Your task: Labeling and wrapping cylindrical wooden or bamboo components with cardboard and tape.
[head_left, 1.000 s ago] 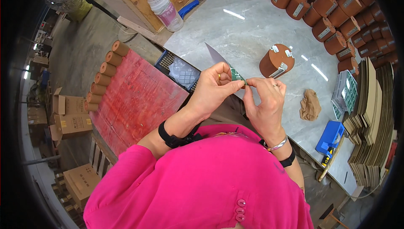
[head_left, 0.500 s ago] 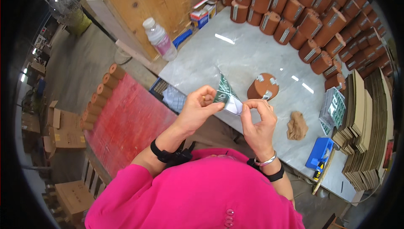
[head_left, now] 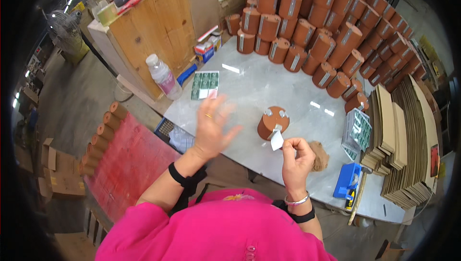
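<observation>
Between thumb and forefinger, my right hand (head_left: pixel 296 161) pinches a small peeled sticker (head_left: pixel 276 141), its white side toward me. Just behind it, a brown cylinder (head_left: pixel 266 125) with metal clips on its top stands on the grey table (head_left: pixel 235 93); the sticker overlaps its near side in view, and I cannot tell if they touch. My left hand (head_left: pixel 212 129) is empty, fingers spread and slightly blurred. Beyond those fingers lies a sheet of green stickers (head_left: pixel 199 88) with a white patch at its lower part, flat on the table.
Stacked brown cylinders (head_left: pixel 288 9) line the far edge. At the right stand flat cardboard (head_left: pixel 408 150), a clear box of green sheets (head_left: pixel 356 129), a blue tray (head_left: pixel 346 180) and a brown cloth (head_left: pixel 318 156). A plastic bottle (head_left: pixel 164 77) stands at left, above a red board (head_left: pixel 129 165).
The sticker sheet has gone from my hands to the table at left. My left hand has let go and opened. My right hand now holds a single sticker near the cylinder. The view has shifted.
</observation>
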Motion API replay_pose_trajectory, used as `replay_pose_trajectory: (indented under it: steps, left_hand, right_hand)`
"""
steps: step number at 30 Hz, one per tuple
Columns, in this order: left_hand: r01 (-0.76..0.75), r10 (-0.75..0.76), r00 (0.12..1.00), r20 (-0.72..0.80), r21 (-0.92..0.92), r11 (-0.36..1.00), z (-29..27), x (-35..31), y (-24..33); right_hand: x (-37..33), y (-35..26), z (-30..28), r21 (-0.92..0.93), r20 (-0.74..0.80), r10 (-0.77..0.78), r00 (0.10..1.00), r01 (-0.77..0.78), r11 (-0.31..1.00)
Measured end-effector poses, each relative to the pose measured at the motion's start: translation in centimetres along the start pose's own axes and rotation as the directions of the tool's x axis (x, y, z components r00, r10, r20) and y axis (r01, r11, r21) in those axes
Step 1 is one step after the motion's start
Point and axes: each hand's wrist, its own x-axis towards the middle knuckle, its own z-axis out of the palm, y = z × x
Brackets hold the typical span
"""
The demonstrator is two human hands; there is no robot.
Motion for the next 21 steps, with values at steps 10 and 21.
replay_pose_trajectory:
  steps: [10, 21]
  left_hand:
    - [-0.223, 0.208, 0.974, -0.094, -0.2, 0.954, 0.5, 0.1, 6.5]
    - [0.872, -0.186, 0.479, 0.858, -0.49, -0.012, 0.5, -1.4, 7.0]
  right_hand:
    - [-1.0, -1.2, 0.1, 0.166, 0.127, 0.071, 0.989, -0.092, 0.982]
    - [-1.8, 0.7, -0.1, -0.029, 0.184, -0.115, 0.976, 0.122, 0.992]
